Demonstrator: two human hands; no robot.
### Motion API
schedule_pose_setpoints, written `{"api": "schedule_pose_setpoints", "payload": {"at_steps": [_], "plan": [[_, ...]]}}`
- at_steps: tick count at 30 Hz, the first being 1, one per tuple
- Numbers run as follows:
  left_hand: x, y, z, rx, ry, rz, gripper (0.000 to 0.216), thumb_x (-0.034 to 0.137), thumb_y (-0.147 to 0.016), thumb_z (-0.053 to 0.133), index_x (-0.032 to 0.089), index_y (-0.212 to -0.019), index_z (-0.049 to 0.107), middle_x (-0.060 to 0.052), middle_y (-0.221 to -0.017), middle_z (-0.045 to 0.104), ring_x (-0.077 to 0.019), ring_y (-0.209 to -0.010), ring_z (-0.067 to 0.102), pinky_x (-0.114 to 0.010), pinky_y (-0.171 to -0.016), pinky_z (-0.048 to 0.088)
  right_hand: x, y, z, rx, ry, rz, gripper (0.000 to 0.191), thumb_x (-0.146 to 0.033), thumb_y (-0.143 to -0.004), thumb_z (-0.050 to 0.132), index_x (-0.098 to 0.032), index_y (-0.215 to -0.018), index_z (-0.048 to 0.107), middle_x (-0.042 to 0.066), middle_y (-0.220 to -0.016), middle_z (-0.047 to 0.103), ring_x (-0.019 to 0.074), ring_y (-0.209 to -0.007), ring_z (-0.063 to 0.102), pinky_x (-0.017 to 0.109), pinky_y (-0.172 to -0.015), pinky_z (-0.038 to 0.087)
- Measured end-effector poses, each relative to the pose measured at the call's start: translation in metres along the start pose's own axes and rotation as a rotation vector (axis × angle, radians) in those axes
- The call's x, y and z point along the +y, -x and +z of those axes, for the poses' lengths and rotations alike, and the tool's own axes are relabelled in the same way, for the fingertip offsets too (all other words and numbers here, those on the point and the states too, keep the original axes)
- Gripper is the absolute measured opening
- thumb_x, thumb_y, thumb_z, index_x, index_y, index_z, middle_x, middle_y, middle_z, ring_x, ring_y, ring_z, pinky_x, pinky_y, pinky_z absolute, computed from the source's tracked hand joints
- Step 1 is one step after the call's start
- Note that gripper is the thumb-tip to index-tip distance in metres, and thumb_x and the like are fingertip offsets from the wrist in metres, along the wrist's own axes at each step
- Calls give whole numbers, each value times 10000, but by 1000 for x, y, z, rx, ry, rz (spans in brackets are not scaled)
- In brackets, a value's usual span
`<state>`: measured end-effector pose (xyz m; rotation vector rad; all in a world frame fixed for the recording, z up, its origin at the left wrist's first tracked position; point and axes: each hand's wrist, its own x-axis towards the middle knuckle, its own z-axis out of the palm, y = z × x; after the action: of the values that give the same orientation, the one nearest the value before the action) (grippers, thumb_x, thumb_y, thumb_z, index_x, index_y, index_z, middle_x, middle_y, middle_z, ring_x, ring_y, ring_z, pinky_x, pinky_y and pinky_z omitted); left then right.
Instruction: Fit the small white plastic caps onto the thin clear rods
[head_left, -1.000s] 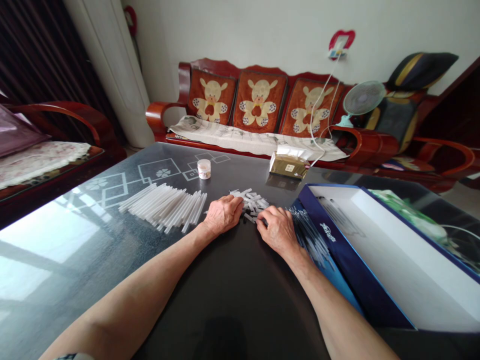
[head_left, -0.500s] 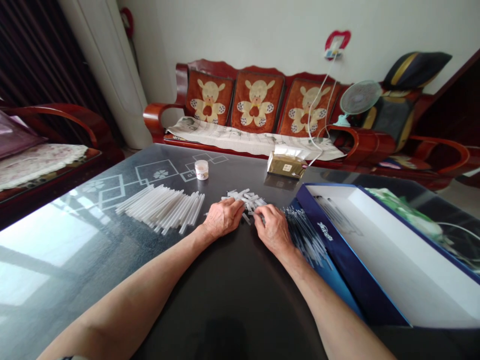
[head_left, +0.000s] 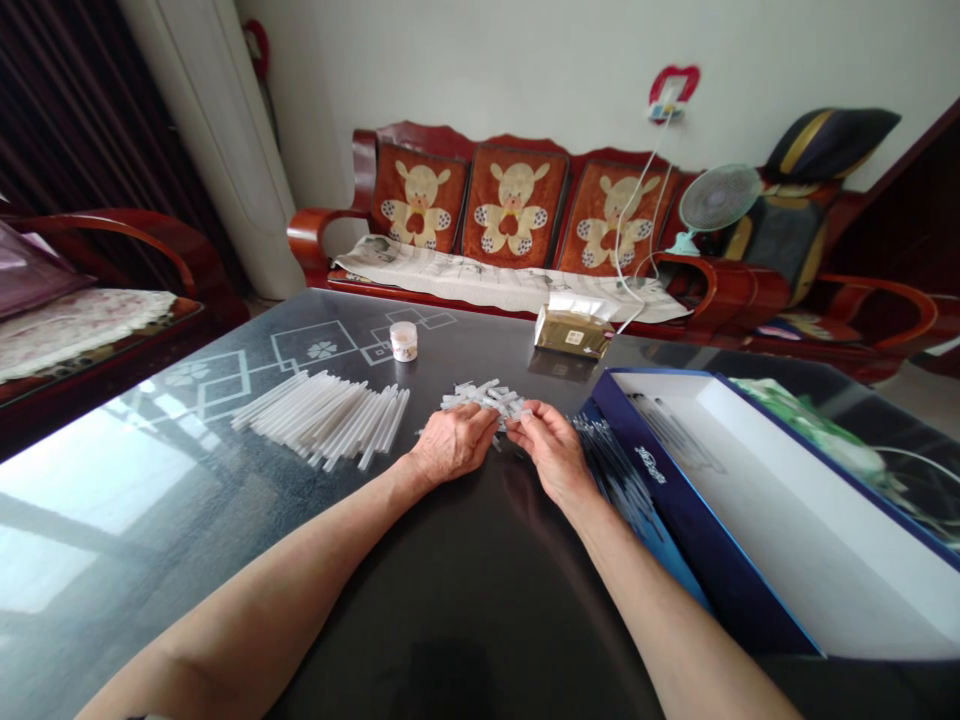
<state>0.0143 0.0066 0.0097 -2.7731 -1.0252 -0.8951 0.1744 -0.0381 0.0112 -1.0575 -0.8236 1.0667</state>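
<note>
Black polished table [head_left: 405, 620] is supporting a long navy-blue box with a white interior [head_left: 682, 510], open side up. Well left of the box, long translucent white tubes [head_left: 322, 415] are lying in a fanned row. Just left of the box, slim dark rods [head_left: 619, 470] are resting on a flat blue sheet [head_left: 679, 575]. Between box and tubes, the left hand [head_left: 455, 443] is curling its fingers downward; whether they are gripping anything cannot be told. Closer to the box, the right hand [head_left: 555, 453] is turning more thumb-up than half a second ago. Left of the box, just beyond both hands, a loose heap of short white pieces [head_left: 487, 392] is lying. Right thumb and forefinger are apparently pinching one short white piece [head_left: 526, 407], suggesting single-piece handling is occurring.
</note>
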Motion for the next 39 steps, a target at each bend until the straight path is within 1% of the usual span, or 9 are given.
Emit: {"api": "schedule_pose_setpoints", "payload": {"at_steps": [6, 11, 16, 18, 21, 25, 30, 34, 39], "plan": [[0, 0, -1, -40, 4, -17, 334, 352, -988, 327, 189, -1060, 609, -62, -817, 630, -172, -757, 628, -247, -648, 471, 5, 0, -1, -20, 59, -15, 309, -371, -667, 750, -201, -880, 606, -19, -782, 651, 138, -759, 651, 298, -761, 535], [-1, -1, -2, -69, 53, 34, 283, 285, -966, 357, 174, -1079, 592, -63, -836, 611, -169, -764, 625, -253, -681, 491, 9, -1, -2, -56, 131, -67, 286, -372, -685, 731, -201, -880, 611, -18, -781, 657, 146, -757, 657, 292, -754, 530], [-2, -3, -4, -67, 101, 34, 236, 208, -935, 370, 146, -991, 590, -89, -897, 599, -172, -831, 617, -255, -732, 504, 9, -1, -5, -85, 198, -115, 265, -391, -722, 705, -202, -884, 617, 5, -828, 687, 160, -793, 662, 291, -762, 521], [-2, -3, -4, -76, 90, 41, 226, 210, -936, 370, 148, -953, 586, -87, -887, 597, -174, -831, 608, -259, -741, 501, 9, -2, -6, -86, 220, -129, 265, -390, -732, 699, -198, -899, 624, 15, -850, 694, 162, -802, 665, 292, -768, 521], [-2, -3, -4, -93, 33, 43, 227, 235, -948, 374, 162, -971, 588, -82, -882, 607, -187, -848, 597, -269, -744, 490, 11, -4, -10, -90, 269, -139, 261, -383, -755, 672, -202, -940, 639, 21, -878, 704, 171, -814, 678, 298, -776, 526], [-2, -3, -4, -137, -40, 20, 244, 265, -962, 375, 186, -1035, 593, -68, -842, 622, -192, -820, 592, -266, -698, 469, 10, -5, -15, -102, 411, -190, 273, -396, -795, 611, -215, -993, 663, 28, -877, 723, 200, -835, 698, 321, -786, 533], [-1, -3, -7, -155, -68, 44, 269, 271, -973, 353, 180, -1016, 603, -64, -823, 626, -187, -792, 592, -256, -663, 446, 0, 0, -17, -117, 663, -286, 272, -378, -823, 561, -221, -1002, 691, 37, -825, 731, 212, -775, 706, 320, -756, 534], [-1, -2, -7, -140, -73, 72, 251, 249, -965, 361, 185, -979, 603, -49, -796, 612, -181, -770, 577, -252, -634, 430, -5, 4, -13, -101, 620, -228, 298, -400, -824, 544, -198, -969, 708, 39, -735, 717, 199, -667, 681, 305, -664, 535], [0, -1, -7, -115, -93, 87, 252, 224, -951, 365, 183, -989, 610, -50, -782, 597, -176, -770, 559, -251, -639, 432, -5, 4, -8, -47, 480, -95, 346, -450, -761, 618, -174, -937, 728, 32, -675, 704, 165, -566, 629, 276, -570, 504]]}}
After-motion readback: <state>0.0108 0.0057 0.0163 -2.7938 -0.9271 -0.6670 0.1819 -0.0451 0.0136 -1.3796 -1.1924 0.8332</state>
